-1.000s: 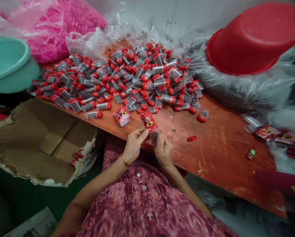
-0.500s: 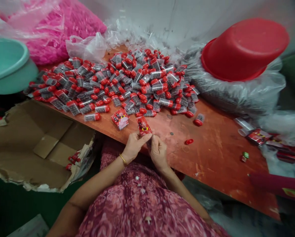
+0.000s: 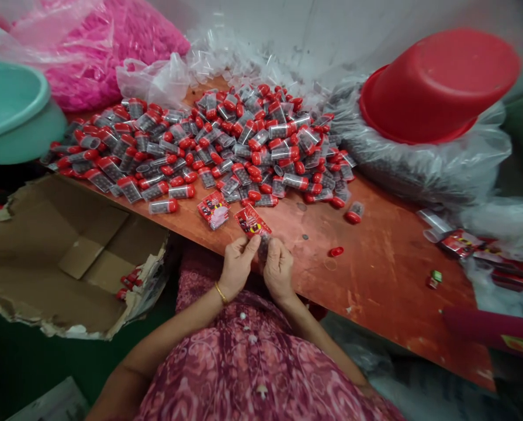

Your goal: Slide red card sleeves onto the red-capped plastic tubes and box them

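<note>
Close to the table's front edge, my left hand [image 3: 238, 266] and my right hand [image 3: 279, 268] are closed around a small clear plastic tube [image 3: 263, 247] with dark contents. The fingers cover much of it. A red printed card [image 3: 251, 220] shows just beyond the fingertips, at the tube's far end; whether it is gripped or only touched is hidden. Left of it lies a stack of similar cards [image 3: 214, 209]. Behind the hands spreads a heap of clear tubes with red caps [image 3: 243, 140], filled with dark bits.
A loose red cap [image 3: 336, 251] and a single capped tube [image 3: 354, 212] lie to the right on the wooden table [image 3: 388, 275]. A red tub [image 3: 436, 88] rests upside down on a plastic bag. Left are a torn cardboard box [image 3: 46, 251] and a teal basin [image 3: 16, 111].
The red card has turned anticlockwise and shows more of its width. The dark tube between my hands is more exposed, and my fingertips have shifted slightly.
</note>
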A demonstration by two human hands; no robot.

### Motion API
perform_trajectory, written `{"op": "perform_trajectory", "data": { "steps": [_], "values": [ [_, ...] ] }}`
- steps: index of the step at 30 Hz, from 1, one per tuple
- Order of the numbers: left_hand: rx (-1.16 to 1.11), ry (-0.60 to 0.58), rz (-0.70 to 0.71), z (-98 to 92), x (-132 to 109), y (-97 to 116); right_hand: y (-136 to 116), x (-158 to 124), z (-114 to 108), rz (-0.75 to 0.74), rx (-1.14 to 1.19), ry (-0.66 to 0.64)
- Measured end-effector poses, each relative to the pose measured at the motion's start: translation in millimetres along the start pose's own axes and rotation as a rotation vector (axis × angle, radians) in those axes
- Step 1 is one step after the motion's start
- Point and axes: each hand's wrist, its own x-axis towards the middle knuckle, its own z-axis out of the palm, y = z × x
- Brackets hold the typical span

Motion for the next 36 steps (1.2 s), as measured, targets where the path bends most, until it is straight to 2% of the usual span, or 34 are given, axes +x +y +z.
{"op": "perform_trajectory", "data": {
  "steps": [3,5,7,11,15,18,22,25,27,32,34,36],
  "values": [
    [-0.06,-0.072,-0.036,-2.4,5.8,6.4,-2.0,4.5,0.8,-0.019,0.022,-0.125],
    [-0.099,-0.055,-0.072,-3.5,12.0,12.4,-3.7,6.9,0.6,-0.005,0.052,-0.184],
    [-0.136,-0.016,-0.108,-4.0,16.9,18.5,-5.6,7.0,-1.4,0.074,0.136,-0.224],
    [-0.212,0.034,-0.174,-3.7,18.7,24.8,-8.3,2.2,-10.5,0.286,0.391,-0.413],
    [-0.257,0.001,-0.266,-0.3,12.2,19.7,-6.9,1.8,-15.3,0.278,0.387,-0.335],
    [-0.275,-0.002,-0.279,-0.4,8.9,16.9,-2.9,5.5,-10.9,0.284,0.382,-0.312],
    [-0.244,0.002,-0.227,-10.4,11.5,19.1,1.4,6.8,-1.2,0.304,0.38,-0.288],
    [-0.271,0.045,-0.12,-17.4,14.4,16.9,-0.2,4.9,3.9,0.32,0.371,-0.24],
    [-0.277,0.063,-0.071,-17.4,13.9,11.5,-3.4,4.1,6.6,0.304,0.336,-0.197],
    [-0.221,0.097,-0.077,-8.9,5.8,0.3,-8.3,3.9,13.4,0.197,0.194,-0.065],
    [-0.201,0.127,-0.057,-9.8,4.7,3.0,-6.9,4.0,13.8,0.223,0.22,-0.118],
    [-0.196,0.141,-0.058,-14.4,6.3,9.3,-4.9,5.3,12.1,0.285,0.287,-0.244]
  ]
}}
